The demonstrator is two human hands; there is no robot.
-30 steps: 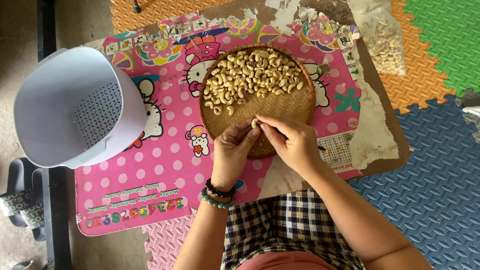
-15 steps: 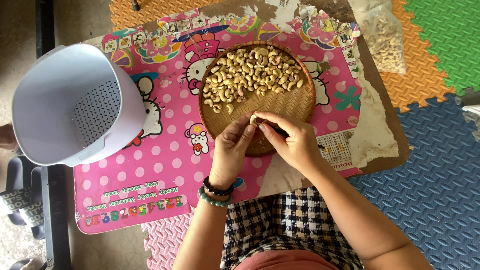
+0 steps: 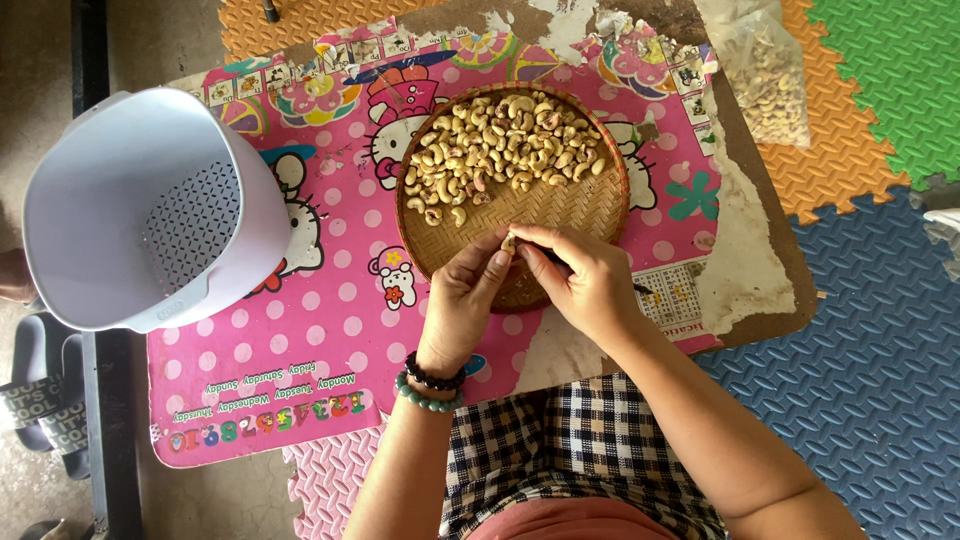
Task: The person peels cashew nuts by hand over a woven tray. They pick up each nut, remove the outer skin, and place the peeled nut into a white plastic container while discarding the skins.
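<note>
Woven from pale cane, round tray [image 3: 560, 205] on a pink cartoon-print mat [image 3: 330, 340], far half heaped with cashew kernels [image 3: 500, 145], near half bare. Pictured from above, over a checked lap.

Pinched over the tray's near edge: a single kernel [image 3: 508, 241], caught at the meeting fingertips of both hands. Left hand [image 3: 462, 295], beaded bracelets [image 3: 430, 385] at the wrist, closed around it from below with thumb and forefinger, other fingers curled in. Right hand [image 3: 585, 280] folded over from the other side, thumb and forefinger tight on the same kernel, palm down. Dark sliver seen past the right hand's heel; too small to tell what.

Compared with a second earlier, barely shifted: the two hands edged slightly up the tray towards the heap, grip unbroken, same kernel between them. Heap undisturbed, no kernel added or taken. Judged from that, still busy with this one kernel, neither dropped nor swapped.

Tipped on its side to the left, well apart from the hands: a pale lilac perforated basket [image 3: 120, 190], mouth facing the camera, nothing visible inside. Newly showing at the left edge beside it, a patch of skin, not the worker's own hands. Lying beyond the tray at top right, a clear bag of kernels [image 3: 765, 80].
</note>
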